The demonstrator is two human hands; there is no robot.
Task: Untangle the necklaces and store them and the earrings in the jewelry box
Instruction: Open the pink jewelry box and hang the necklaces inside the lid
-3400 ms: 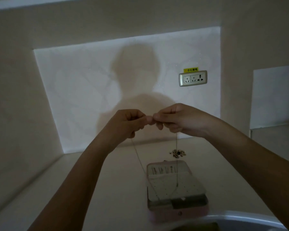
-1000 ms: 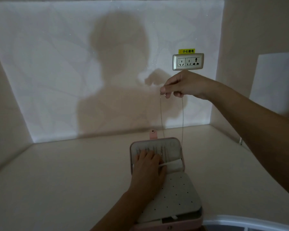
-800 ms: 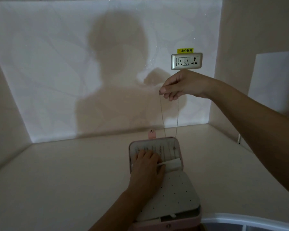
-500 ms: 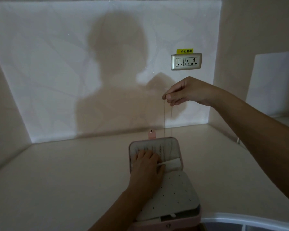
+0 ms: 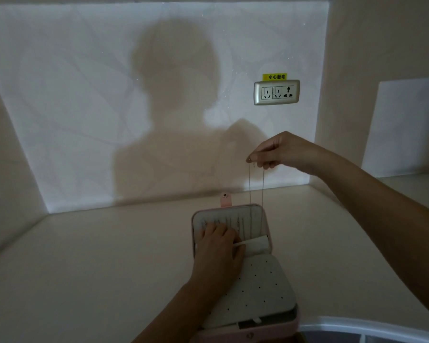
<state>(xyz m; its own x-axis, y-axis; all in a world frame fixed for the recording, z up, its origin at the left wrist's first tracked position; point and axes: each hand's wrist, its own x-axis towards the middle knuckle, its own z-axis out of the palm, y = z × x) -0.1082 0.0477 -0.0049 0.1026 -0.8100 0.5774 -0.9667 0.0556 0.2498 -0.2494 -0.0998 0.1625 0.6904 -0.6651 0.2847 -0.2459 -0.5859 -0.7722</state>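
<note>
Directly above the jewelry box (image 5: 268,227) lid, fingers of the right hand (image 5: 284,152) pinch the necklace (image 5: 250,186), which hangs vertically; left hand (image 5: 218,253) fingers lie flat on that lid.

My bare arms in dim light
My left hand (image 5: 217,246) and right hand (image 5: 280,151) are bare, and each forearm (image 5: 369,194) runs uncovered from wrist to the edge of view.

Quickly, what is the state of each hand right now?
Left hand: open, resting on the jewelry box lid.
Right hand: closed, pinching the necklace, which hangs over the box.
</note>
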